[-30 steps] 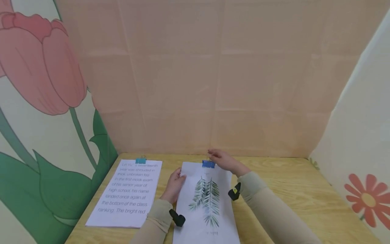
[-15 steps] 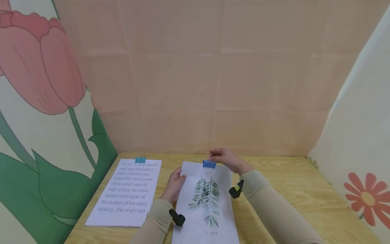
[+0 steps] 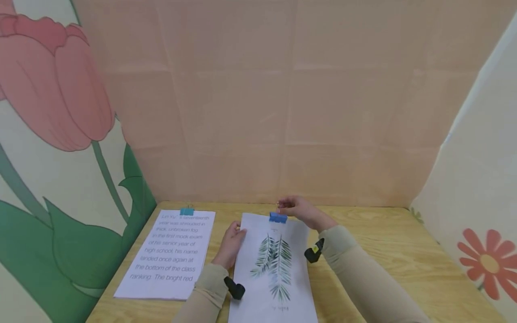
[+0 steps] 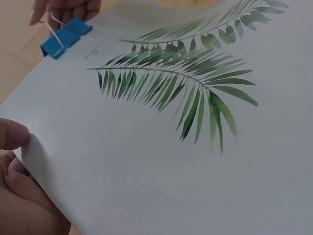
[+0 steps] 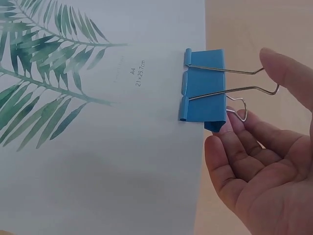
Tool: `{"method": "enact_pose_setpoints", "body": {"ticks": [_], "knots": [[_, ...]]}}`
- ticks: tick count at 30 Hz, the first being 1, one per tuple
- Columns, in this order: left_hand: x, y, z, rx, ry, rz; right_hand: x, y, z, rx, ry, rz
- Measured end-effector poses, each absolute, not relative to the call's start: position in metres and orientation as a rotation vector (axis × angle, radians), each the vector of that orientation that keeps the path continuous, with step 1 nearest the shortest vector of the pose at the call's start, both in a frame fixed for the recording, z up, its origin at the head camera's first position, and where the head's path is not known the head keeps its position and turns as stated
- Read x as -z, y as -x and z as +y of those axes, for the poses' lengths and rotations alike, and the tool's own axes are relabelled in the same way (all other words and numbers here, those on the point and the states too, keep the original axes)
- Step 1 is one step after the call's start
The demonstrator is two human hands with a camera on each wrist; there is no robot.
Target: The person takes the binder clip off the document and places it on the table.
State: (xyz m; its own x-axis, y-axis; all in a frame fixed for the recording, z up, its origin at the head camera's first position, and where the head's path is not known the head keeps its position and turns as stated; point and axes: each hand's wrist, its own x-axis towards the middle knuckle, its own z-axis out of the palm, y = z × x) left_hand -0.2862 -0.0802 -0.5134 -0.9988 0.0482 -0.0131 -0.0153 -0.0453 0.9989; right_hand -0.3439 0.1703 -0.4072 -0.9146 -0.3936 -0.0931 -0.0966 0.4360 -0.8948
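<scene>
Right hand: the right hand (image 5: pixel 259 166) sits at the far edge of the leaf sheet, at 12 o'clock from the sheet's middle. Its thumb tip touches the end of the upper wire handle of the blue binder clip, and its fingers lie loosely bent under the lower handle. Whether it presses the handles together I cannot tell (the wires look only lightly touched).
Blue binder clip: the blue binder clip (image 5: pixel 203 91) bites over the middle of the sheet's far edge, its wire handles pointing away from the paper over bare wood.
Leaf sheet: the leaf sheet (image 3: pixel 274 273) is white paper printed with green palm fronds, lying lengthwise at the middle of the surface, its near edge running out of the head view at 6 o'clock.
Left hand: the left hand (image 3: pixel 231 246) holds the sheet's left edge at about 9 o'clock, thumb on top and fingers curled beneath, so that edge is lifted a little off the wood.
Text sheet: the text sheet (image 3: pixel 169 253) lies flat at 9 o'clock from the leaf sheet, near it but not touching, with a teal clip (image 3: pixel 186 211) on its far edge.
Surface: the surface (image 3: pixel 387 251) is light wood; open wood stretches at 3 o'clock from the leaf sheet.
Walls: a peach wall (image 3: pixel 282 112) stands just beyond the far edges of both sheets, and flowered panels close both sides.
</scene>
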Motion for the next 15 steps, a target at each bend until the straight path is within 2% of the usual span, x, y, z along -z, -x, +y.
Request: {"method": "enact_pose_setpoints", "body": {"ticks": [15], "knots": [[0.5108, 0.2881, -0.0801, -2.215, 0.130, 2.255, 0.4083, 0.3420, 0.1732, 1.466, 0.399, 2.442]]}}
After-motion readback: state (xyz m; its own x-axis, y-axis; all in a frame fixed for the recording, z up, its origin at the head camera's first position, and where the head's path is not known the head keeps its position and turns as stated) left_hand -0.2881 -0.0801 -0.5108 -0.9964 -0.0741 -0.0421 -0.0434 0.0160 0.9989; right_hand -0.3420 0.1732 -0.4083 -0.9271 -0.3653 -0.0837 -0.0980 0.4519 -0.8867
